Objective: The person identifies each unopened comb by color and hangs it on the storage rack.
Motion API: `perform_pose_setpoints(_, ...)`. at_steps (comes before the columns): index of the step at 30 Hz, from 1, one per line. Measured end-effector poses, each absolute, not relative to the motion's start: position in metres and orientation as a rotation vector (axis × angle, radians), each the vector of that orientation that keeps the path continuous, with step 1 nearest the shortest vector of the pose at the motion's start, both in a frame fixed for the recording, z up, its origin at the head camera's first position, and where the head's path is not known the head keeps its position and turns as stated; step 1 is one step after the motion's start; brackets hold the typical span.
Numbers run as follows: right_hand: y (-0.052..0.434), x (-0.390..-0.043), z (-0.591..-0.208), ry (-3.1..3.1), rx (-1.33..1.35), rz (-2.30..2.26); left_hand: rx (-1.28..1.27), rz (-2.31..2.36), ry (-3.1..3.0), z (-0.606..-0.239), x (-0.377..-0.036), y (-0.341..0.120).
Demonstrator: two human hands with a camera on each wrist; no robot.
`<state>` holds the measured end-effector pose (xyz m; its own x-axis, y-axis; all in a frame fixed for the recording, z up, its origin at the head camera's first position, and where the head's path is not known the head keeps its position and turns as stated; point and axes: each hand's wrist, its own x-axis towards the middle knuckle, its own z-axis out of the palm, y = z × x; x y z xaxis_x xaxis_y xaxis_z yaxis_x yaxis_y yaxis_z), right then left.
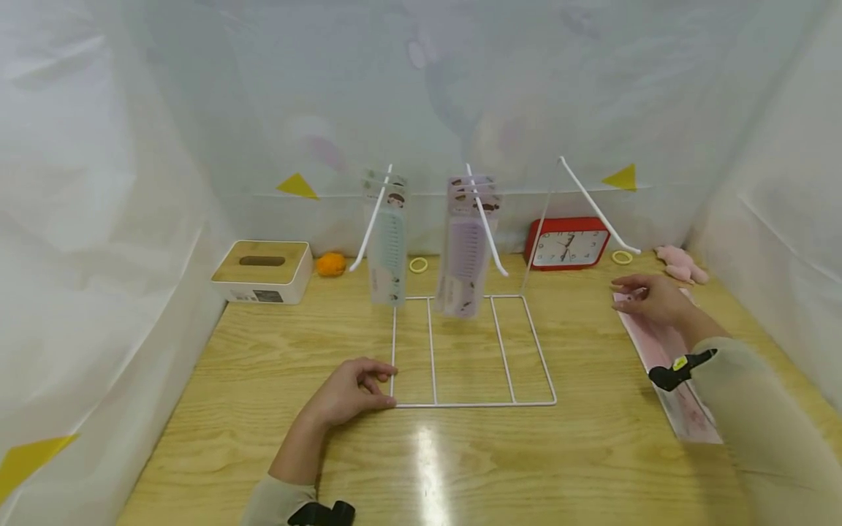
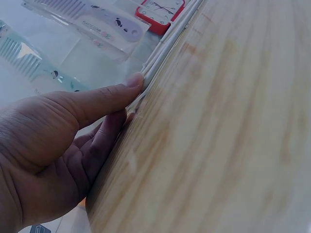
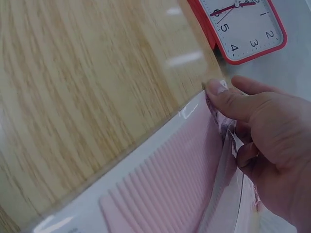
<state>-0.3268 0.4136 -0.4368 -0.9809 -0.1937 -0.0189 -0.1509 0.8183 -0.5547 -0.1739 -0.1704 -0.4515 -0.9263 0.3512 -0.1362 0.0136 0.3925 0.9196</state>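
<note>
A white wire display rack (image 1: pixel 473 405) stands on the wooden table, with several upward-tipped hooks. My left hand (image 1: pixel 349 391) pinches the front left corner of its base, thumb on the wire in the left wrist view. A packaged green comb (image 1: pixel 388 252) hangs from the left hook, and packaged purple combs (image 1: pixel 465 252), more than one layer, hang from the middle hook. The right hook (image 1: pixel 595 208) carries nothing. On the right, my right hand (image 1: pixel 658 303) pinches the far end of a packaged pink comb (image 3: pixel 165 184) lying on the table; forearm and sleeve cover part of it.
Along the back edge are a tissue box (image 1: pixel 261 272), an orange fuzzy ball (image 1: pixel 331 264), two yellow rings, one ring (image 1: pixel 418 257) behind the rack, a red clock (image 1: pixel 569 245) and a pink plush toy (image 1: pixel 680 264). Pale sheeting walls surround the table.
</note>
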Motion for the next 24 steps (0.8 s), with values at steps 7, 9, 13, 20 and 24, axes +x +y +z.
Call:
perform_pose_setpoints(7, 0.405, -0.322, -0.426, 2.917, -0.265, -0.903, 0.323, 1.538, 2.350, -0.452, -0.173, -0.170)
perform_pose_setpoints(9, 0.404, -0.321, -0.420, 2.913, -0.273, -0.904, 0.323, 1.536, 2.351, -0.451, -0.173, -0.170)
perform_pose_setpoints(13, 0.398, -0.317, -0.408, 2.958, -0.325, -0.948, 0.326, 1.527, 2.361, -0.452, -0.174, -0.171)
perform_pose_setpoints(20, 0.382, -0.309, -0.393, 3.075, -0.540, -1.176, 0.332, 1.510, 2.375, -0.453, -0.175, -0.170)
perform_pose_setpoints(24, 0.375, -0.304, -0.382, 3.171, -0.633, -1.133, 0.336, 1.510, 2.369, -0.452, -0.174, -0.170)
